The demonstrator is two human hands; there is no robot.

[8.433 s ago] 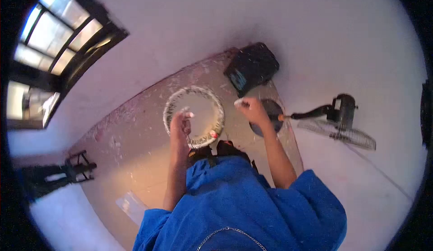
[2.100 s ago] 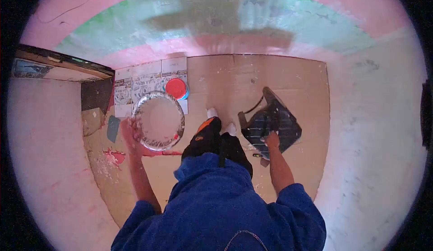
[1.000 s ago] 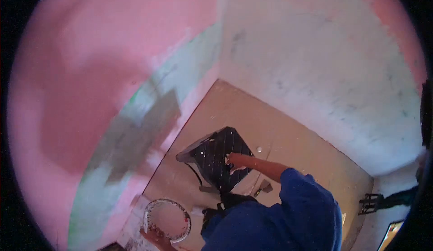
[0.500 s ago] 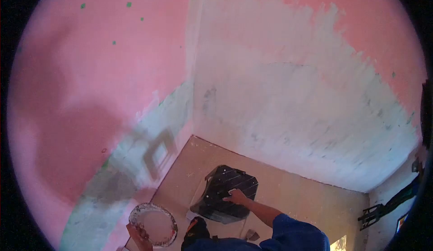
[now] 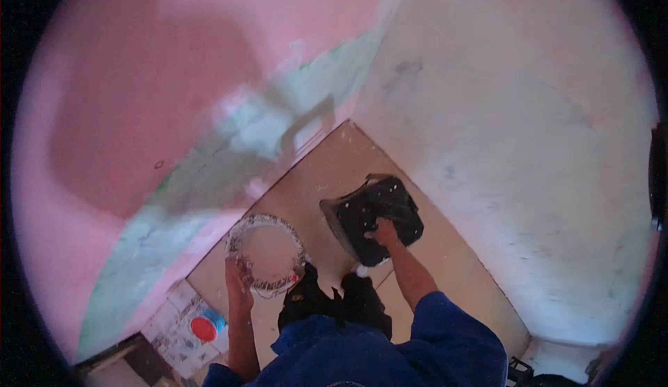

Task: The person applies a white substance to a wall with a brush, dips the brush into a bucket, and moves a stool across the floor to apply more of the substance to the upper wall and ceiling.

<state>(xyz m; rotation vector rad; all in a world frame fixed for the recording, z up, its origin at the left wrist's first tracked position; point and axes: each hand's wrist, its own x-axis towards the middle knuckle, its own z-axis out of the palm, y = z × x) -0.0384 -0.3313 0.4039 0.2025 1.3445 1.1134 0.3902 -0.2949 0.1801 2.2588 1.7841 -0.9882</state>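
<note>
Nearest to us are our dark trousers [image 5: 309, 302], and a little ahead, on the left side, is our left hand [image 5: 238, 273]. Its grip is closed at the left rim of the round bucket [image 5: 264, 218]; we cannot tell exactly how the fingers wrap the edge. The bucket opens up toward us, its middle lying to the right of this grip and slightly farther away. Being round, its mouth gives no long axis.

Our right hand [image 5: 384, 234] is the nearer one to the black stool [image 5: 400, 202]. The grip appears bent into the middle part of the seat, grasping it, with the seat face toward us. The side with the legs reaches left, to the bucket, and its long edge slants from upper left to lower right. The bucket and the stool are apart, with the bucket between our left hand and the stool.

Lower left, the tub with the red lid [image 5: 204, 328] stands on the printed sheets [image 5: 177, 352]. Farther away, the brown floor [image 5: 313, 185] narrows to the corner, between the pink and green wall [image 5: 202, 150] and the pale wall [image 5: 494, 171].
</note>
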